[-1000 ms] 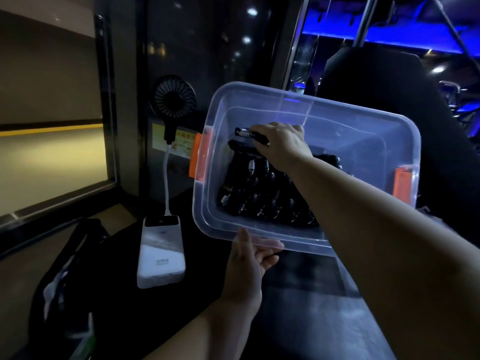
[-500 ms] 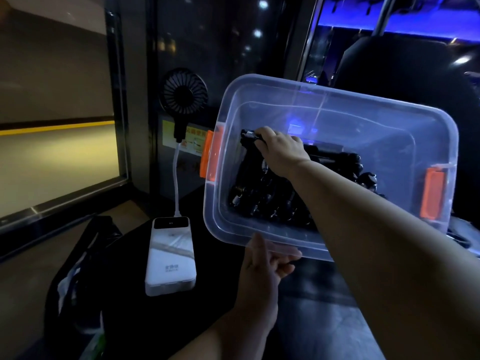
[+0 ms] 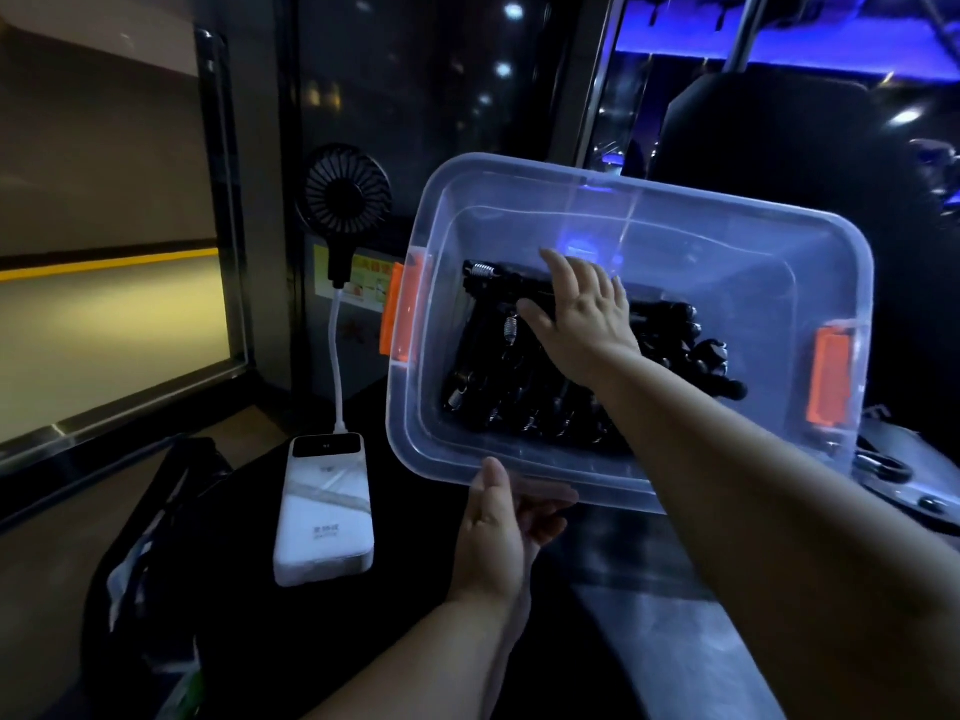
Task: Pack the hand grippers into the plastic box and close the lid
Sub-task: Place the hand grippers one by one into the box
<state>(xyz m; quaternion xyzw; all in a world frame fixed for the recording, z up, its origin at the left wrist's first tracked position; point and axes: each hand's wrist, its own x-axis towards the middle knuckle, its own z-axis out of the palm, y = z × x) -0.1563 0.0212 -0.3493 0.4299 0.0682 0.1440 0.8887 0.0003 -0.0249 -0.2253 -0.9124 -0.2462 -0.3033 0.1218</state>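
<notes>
Right hand (image 3: 582,314) spread flat on black sprung hand grippers (image 3: 498,376); left hand (image 3: 501,532) grips clear plastic box (image 3: 675,220).

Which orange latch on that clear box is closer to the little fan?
The left orange latch, on the plastic box's end beside the black fan. The other orange latch sits on the far right end.

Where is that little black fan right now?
In the head view, the black fan stands left of the plastic box, on a white stalk rising from the white power bank.
</notes>
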